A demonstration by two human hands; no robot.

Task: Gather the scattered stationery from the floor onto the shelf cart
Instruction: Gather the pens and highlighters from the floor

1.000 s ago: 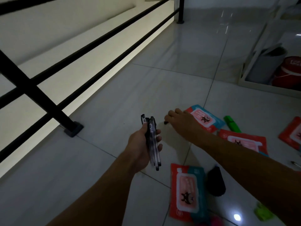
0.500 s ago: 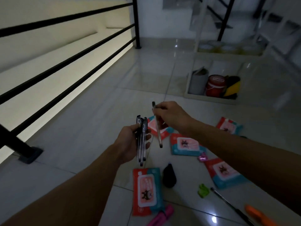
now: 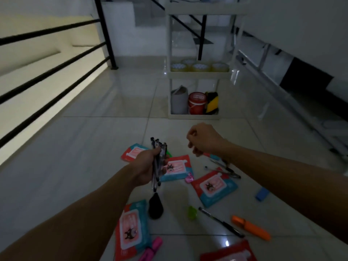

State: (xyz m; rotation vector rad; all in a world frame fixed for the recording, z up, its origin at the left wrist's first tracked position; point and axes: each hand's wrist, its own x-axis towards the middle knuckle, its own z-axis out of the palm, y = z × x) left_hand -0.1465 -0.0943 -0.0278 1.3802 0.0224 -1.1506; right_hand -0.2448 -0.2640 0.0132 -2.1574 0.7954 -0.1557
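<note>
railing (image 3: 56, 76) of black bars runs along the left edge, and beside it a broad stretch of pale tiled floor (image 3: 84, 147) lies open up to the white shelf cart (image 3: 197, 76), which stands upright at the far middle with tape rolls (image 3: 199, 67) on its middle tier and a red tub (image 3: 197, 103) on the bottom one. left hand (image 3: 148, 166) is raised over the litter, fingers wrapped round a bundle of pens (image 3: 157, 162) held roughly upright, tips down. right hand (image 3: 204, 140) hangs just beside it, fingers curled loosely inward; whether it holds anything cannot be told. on the tiles beneath and to the right lie red-and-teal packets (image 3: 214, 187), a black teardrop-shaped item (image 3: 156, 206), a pink highlighter (image 3: 151, 248), a green clip (image 3: 192, 212), a black pen (image 3: 221, 222), an orange highlighter (image 3: 250, 229) and a blue eraser (image 3: 262, 194), all well short of the cart.
</note>
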